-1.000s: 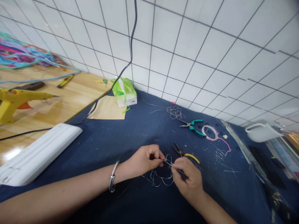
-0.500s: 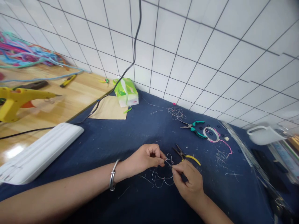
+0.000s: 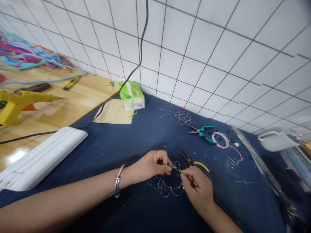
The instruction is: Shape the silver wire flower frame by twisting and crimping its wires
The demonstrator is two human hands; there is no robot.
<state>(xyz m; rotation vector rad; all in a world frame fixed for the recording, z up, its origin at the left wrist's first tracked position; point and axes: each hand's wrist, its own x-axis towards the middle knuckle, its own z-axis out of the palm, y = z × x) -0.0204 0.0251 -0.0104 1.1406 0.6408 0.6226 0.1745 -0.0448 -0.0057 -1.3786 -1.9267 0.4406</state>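
Note:
Between my hands is a thin silvery wire bent into several loops (image 3: 171, 191), some hanging below my fingers. My left hand (image 3: 155, 164), with a bangle (image 3: 117, 182) at its wrist, pinches the wire between thumb and fingertips. My right hand (image 3: 198, 184) is closed in a pinch on the same wire, a short way to the right. Yellow-handled pliers (image 3: 201, 166) lie just behind my right hand, which hides part of them. A separate wire loop piece (image 3: 184, 118) rests farther back by the wall.
Teal-handled pliers (image 3: 206, 139) and a white ring-shaped spool (image 3: 220, 140) lie at the right with wire scraps (image 3: 230, 164). A tissue pack (image 3: 132, 95), brown paper (image 3: 113, 111), a white power strip (image 3: 46, 155) and a yellow glue gun (image 3: 21, 105) are leftward. A black cable (image 3: 143, 35) hangs in front of the tiled wall.
My right hand has shifted slightly right and down. The lower wire loops show more fully, and part of the yellow plier handle now appears beside my right fingers. My left hand has barely moved.

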